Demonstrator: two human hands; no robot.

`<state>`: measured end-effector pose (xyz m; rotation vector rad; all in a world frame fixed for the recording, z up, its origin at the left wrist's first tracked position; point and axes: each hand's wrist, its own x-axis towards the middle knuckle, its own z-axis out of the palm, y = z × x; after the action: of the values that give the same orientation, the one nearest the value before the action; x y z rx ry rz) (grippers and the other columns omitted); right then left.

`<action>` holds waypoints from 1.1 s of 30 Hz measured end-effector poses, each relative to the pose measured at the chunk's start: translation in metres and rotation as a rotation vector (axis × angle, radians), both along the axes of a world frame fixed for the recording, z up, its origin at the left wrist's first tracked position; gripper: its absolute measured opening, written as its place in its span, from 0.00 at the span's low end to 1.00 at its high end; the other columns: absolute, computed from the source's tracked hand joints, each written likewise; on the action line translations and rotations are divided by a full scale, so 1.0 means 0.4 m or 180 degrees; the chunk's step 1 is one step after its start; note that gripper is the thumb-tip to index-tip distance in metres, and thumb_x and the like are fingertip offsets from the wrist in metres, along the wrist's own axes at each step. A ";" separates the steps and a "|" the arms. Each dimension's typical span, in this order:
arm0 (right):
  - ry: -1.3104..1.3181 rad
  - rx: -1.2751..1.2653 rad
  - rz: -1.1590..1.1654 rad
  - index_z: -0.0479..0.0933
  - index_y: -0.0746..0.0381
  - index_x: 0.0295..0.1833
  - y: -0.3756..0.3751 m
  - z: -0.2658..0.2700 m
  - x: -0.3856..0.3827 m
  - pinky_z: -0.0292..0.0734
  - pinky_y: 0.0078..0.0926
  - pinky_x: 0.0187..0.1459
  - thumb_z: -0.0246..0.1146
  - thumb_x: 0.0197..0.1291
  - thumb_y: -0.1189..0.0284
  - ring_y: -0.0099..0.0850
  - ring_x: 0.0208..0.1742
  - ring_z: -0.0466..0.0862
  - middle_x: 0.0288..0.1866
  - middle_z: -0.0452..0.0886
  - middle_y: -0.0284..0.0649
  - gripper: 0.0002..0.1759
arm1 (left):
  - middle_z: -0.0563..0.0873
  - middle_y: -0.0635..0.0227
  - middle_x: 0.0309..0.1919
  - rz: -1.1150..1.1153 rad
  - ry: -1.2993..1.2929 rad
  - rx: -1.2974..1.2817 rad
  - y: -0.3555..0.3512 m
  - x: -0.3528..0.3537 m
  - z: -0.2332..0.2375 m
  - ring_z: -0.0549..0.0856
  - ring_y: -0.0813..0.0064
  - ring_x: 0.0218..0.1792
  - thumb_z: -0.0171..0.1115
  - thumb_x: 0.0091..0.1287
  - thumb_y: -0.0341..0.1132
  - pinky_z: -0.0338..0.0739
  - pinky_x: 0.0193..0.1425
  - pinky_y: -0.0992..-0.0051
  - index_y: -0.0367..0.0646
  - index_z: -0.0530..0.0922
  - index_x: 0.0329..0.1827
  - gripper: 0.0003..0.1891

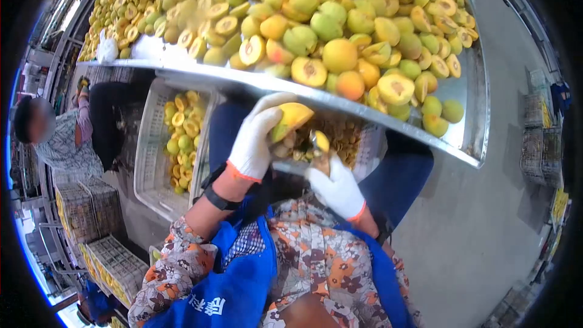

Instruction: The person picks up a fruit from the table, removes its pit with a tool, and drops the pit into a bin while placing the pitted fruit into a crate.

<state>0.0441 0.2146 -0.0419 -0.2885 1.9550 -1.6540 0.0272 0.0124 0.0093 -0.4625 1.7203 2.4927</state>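
Observation:
My left hand, in a white glove with an orange cuff, grips a halved yellow fruit just under the edge of a metal table. My right hand, gloved the same way, holds a small pitting tool with a bit of fruit at its tip, close beside the held half. Both hands hover above a white crate of pits between my knees. The metal table above carries a big heap of whole and halved yellow-green fruit.
A white plastic crate with several fruit halves stands at the left under the table. Another person sits at far left. Stacked crates lie lower left, more crates at right. Grey concrete floor spreads to the right.

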 end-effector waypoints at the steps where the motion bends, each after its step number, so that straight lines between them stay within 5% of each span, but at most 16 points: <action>1: -0.0182 0.0003 -0.0002 0.72 0.66 0.60 -0.011 0.003 0.008 0.78 0.36 0.40 0.63 0.70 0.62 0.43 0.40 0.82 0.40 0.81 0.49 0.22 | 0.86 0.62 0.49 -0.0091 -0.0336 0.0361 0.008 0.025 -0.012 0.82 0.78 0.33 0.47 0.77 0.48 0.70 0.27 0.80 0.42 0.75 0.67 0.24; 2: -0.0331 -0.0001 -0.0008 0.72 0.67 0.63 -0.025 0.002 0.007 0.81 0.46 0.54 0.63 0.70 0.56 0.58 0.55 0.85 0.51 0.84 0.59 0.28 | 0.87 0.64 0.46 -0.0116 -0.0639 0.0646 0.015 0.038 -0.034 0.81 0.78 0.29 0.45 0.79 0.53 0.67 0.23 0.82 0.45 0.76 0.66 0.25; 4: -0.0281 0.0195 -0.0167 0.75 0.63 0.60 -0.050 -0.010 0.007 0.81 0.46 0.46 0.61 0.72 0.62 0.54 0.46 0.85 0.50 0.81 0.57 0.19 | 0.87 0.66 0.43 -0.0395 -0.1038 0.0938 -0.004 0.062 -0.070 0.81 0.78 0.26 0.44 0.80 0.58 0.64 0.20 0.82 0.48 0.76 0.65 0.26; 10: 0.0699 0.0716 0.0249 0.78 0.61 0.55 -0.041 -0.012 0.025 0.81 0.46 0.41 0.62 0.71 0.65 0.53 0.44 0.85 0.52 0.79 0.57 0.14 | 0.89 0.65 0.41 -0.0211 -0.1043 0.1111 -0.038 0.059 -0.098 0.88 0.73 0.29 0.50 0.76 0.63 0.81 0.26 0.80 0.47 0.80 0.56 0.28; 12: 0.0083 0.0594 -0.0366 0.80 0.56 0.53 -0.060 0.029 0.031 0.82 0.46 0.41 0.62 0.70 0.69 0.54 0.44 0.85 0.52 0.77 0.55 0.09 | 0.89 0.65 0.39 -0.0354 -0.1127 0.1331 -0.045 0.059 -0.098 0.88 0.72 0.30 0.50 0.76 0.63 0.82 0.27 0.77 0.46 0.81 0.54 0.28; 14: 0.2242 0.1295 0.0449 0.80 0.57 0.53 -0.042 0.037 0.045 0.82 0.46 0.41 0.63 0.69 0.69 0.54 0.43 0.85 0.52 0.76 0.55 0.09 | 0.89 0.67 0.38 -0.0545 -0.0968 0.1541 -0.038 0.062 -0.080 0.88 0.72 0.29 0.50 0.77 0.61 0.80 0.26 0.76 0.46 0.82 0.53 0.27; 17: 0.1950 0.1156 0.0388 0.79 0.60 0.55 -0.055 0.051 0.068 0.82 0.44 0.38 0.62 0.69 0.70 0.54 0.40 0.85 0.50 0.76 0.56 0.12 | 0.89 0.69 0.36 0.0405 -0.1264 0.1375 0.003 0.059 -0.069 0.86 0.73 0.28 0.49 0.78 0.59 0.77 0.23 0.78 0.47 0.82 0.53 0.25; 26: 0.2346 0.1296 0.0499 0.79 0.63 0.55 -0.054 0.025 0.109 0.81 0.43 0.34 0.61 0.64 0.75 0.51 0.38 0.83 0.48 0.74 0.58 0.14 | 0.88 0.66 0.40 -0.0183 -0.0092 -0.0499 -0.030 0.099 -0.118 0.87 0.78 0.37 0.43 0.83 0.51 0.82 0.41 0.75 0.45 0.83 0.53 0.23; 28: 0.2304 0.1125 0.0550 0.78 0.63 0.55 -0.052 0.033 0.110 0.81 0.43 0.34 0.61 0.64 0.75 0.51 0.38 0.83 0.48 0.74 0.58 0.15 | 0.88 0.64 0.41 -0.0333 0.0666 -0.1784 -0.030 0.103 -0.098 0.87 0.77 0.40 0.40 0.84 0.46 0.82 0.47 0.75 0.39 0.82 0.54 0.23; 32: 0.2353 0.0981 0.0552 0.77 0.63 0.55 -0.048 0.042 0.111 0.81 0.43 0.35 0.61 0.63 0.75 0.51 0.39 0.83 0.48 0.74 0.58 0.15 | 0.88 0.62 0.44 -0.0335 0.0980 -0.2207 -0.016 0.109 -0.089 0.87 0.76 0.45 0.40 0.84 0.43 0.82 0.52 0.74 0.37 0.81 0.54 0.22; 33: 0.2206 0.1021 0.0586 0.77 0.63 0.55 -0.043 0.048 0.111 0.81 0.43 0.35 0.61 0.64 0.75 0.51 0.39 0.83 0.48 0.74 0.58 0.14 | 0.88 0.61 0.44 -0.0313 0.0726 -0.1734 -0.012 0.109 -0.100 0.87 0.75 0.45 0.40 0.84 0.43 0.82 0.52 0.73 0.37 0.81 0.54 0.22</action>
<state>0.0887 0.1972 -0.0226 -0.9830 2.5488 -1.1771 0.0709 0.0075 -0.0308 -0.1153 2.4486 2.0500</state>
